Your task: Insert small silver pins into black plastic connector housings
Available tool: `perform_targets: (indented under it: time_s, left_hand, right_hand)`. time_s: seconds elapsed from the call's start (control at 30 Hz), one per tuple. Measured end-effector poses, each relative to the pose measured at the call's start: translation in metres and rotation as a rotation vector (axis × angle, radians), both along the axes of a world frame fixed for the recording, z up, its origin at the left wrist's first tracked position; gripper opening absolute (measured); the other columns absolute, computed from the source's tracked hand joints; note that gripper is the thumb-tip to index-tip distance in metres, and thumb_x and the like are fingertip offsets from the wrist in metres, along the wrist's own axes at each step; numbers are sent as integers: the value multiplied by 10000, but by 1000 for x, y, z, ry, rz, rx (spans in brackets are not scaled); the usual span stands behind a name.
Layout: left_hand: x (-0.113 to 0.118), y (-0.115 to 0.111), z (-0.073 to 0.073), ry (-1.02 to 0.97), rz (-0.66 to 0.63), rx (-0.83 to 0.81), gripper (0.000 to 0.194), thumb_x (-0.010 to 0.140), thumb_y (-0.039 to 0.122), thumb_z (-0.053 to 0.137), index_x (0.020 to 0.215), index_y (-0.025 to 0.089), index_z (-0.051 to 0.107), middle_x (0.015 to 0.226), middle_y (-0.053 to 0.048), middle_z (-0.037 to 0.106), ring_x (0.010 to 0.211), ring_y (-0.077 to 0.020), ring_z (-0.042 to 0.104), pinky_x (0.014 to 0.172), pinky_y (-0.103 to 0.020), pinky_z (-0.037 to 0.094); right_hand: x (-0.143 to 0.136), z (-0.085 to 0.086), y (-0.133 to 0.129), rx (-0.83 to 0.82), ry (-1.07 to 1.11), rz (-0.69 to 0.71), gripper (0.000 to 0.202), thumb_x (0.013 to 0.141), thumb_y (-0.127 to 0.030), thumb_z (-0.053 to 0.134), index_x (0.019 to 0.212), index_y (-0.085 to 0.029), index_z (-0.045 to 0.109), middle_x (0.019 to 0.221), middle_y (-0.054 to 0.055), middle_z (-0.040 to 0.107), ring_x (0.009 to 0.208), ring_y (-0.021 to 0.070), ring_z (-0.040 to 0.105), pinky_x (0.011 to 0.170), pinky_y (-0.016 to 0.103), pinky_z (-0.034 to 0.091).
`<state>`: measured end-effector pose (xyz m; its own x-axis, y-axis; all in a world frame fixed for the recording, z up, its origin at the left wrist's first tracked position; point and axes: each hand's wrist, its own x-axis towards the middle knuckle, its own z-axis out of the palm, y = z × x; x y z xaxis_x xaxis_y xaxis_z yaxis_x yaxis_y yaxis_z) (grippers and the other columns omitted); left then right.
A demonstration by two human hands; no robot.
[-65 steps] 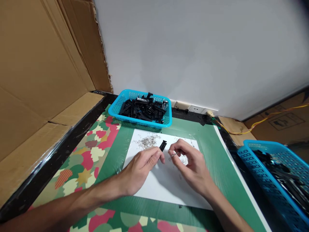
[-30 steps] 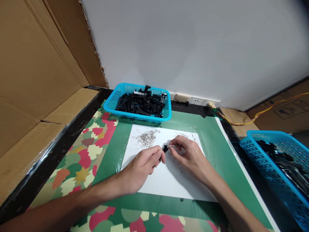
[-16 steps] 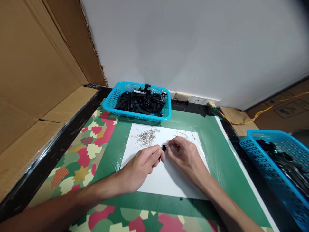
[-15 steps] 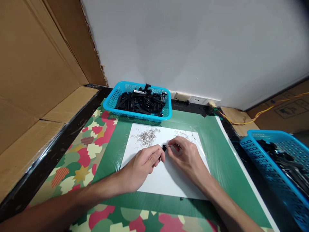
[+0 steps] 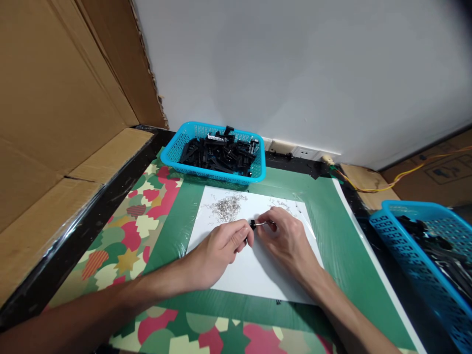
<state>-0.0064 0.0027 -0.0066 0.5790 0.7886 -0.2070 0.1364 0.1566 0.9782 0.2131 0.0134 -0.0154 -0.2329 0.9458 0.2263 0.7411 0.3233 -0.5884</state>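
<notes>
Left hand: The left hand (image 5: pixel 221 246) is curled closed around a small black piece (image 5: pixel 252 224). Only the end of the piece pokes out past the fingers, and the rest is hidden.
Right hand: The right hand (image 5: pixel 289 236) has its thumb and finger pinched shut on a thin shiny stick (image 5: pixel 261 224). I can't see how much of the stick is inside the hand.
Black piece and stick: They are in the middle of the frame, between the two hands. The stick points at the end of the black piece. I can't tell if the tips touch.
Step right now: It looks like careful work, with the stick lined up to the black piece.
What the move needs: I think it needs a firm left hold and a steady, gentle right pinch, because the bits are so small.
White sheet: The white sheet (image 5: pixel 254 275) lies under the hands, on a green mat (image 5: pixel 298 184).
Silver bits: A big pile of silver bits (image 5: pixel 227 208) is on the sheet, up and left of the hands. A few loose bits (image 5: pixel 282 202) are up and right.
Blue baskets: One blue basket (image 5: pixel 217 177) full of black parts is above the sheet. Another blue basket (image 5: pixel 391 236) is at the right edge, with dark parts too.
</notes>
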Motion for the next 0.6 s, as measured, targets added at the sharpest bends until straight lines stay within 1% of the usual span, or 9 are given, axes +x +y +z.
perform_targets:
  time_s: [0.1, 0.23, 0.3, 0.37, 0.43, 0.5, 0.6]
  left_hand:
    - [0, 0, 2, 5, 1, 5, 358, 1109, 485, 423, 957, 200, 578, 784, 34, 433, 647, -115, 327, 571, -255, 273]
    - [0, -1, 3, 18, 12, 5, 395, 1112, 527, 405, 959, 202, 570, 773, 38, 419, 634, -113, 319, 567, -258, 271]
    - [-1, -1, 3, 19, 13, 11, 396, 1112, 529, 406, 958, 203, 569, 769, 38, 413, 639, -116, 322, 568, -258, 271]
    - [-1, -1, 3, 26, 7, 18, 391, 1111, 529, 414, 962, 205, 573, 761, 40, 406, 641, -119, 328, 572, -260, 274]
    - [-1, -1, 3, 38, 5, 26, 392, 1109, 536, 414, 969, 208, 577, 743, 45, 395, 634, -121, 337, 578, -265, 280]
    - [-1, -1, 4, 54, 8, 35, 399, 1113, 540, 398, 973, 210, 574, 714, 52, 379, 628, -125, 348, 588, -272, 288]
    - [-1, -1, 7, 85, 4, 51, 401, 1126, 520, 362, 976, 212, 570, 672, 58, 368, 632, -135, 369, 605, -280, 302]
  right_hand:
    - [1, 3, -1, -16, -11, 27, 138, 935, -146, 582, 875, -189, 700, 816, 48, 648, 753, 204, 593, 695, 324, 446]
    - [5, 12, -1, -34, -43, 61, 168, 1000, -228, 590, 945, -190, 745, 840, 61, 645, 788, 222, 614, 720, 343, 470]
    - [9, 16, 1, -40, -40, 74, 193, 1023, -265, 585, 987, -194, 761, 877, 75, 661, 824, 234, 636, 746, 355, 490]
    - [12, 19, 3, -57, -1, 83, 231, 1051, -289, 561, 1037, -203, 774, 961, 94, 697, 884, 245, 664, 782, 366, 513]
    - [14, 20, 5, -91, 85, 73, 275, 1085, -319, 528, 1090, -221, 785, 1069, 103, 733, 960, 251, 693, 832, 375, 534]
    - [13, 19, 7, -147, 220, 43, 296, 1102, -368, 529, 1119, -240, 795, 1136, 93, 765, 1014, 253, 719, 883, 384, 552]
    - [8, 16, 7, -253, 460, 10, 317, 1091, -445, 575, 1088, -235, 813, 1136, 85, 801, 1043, 260, 751, 958, 408, 575]
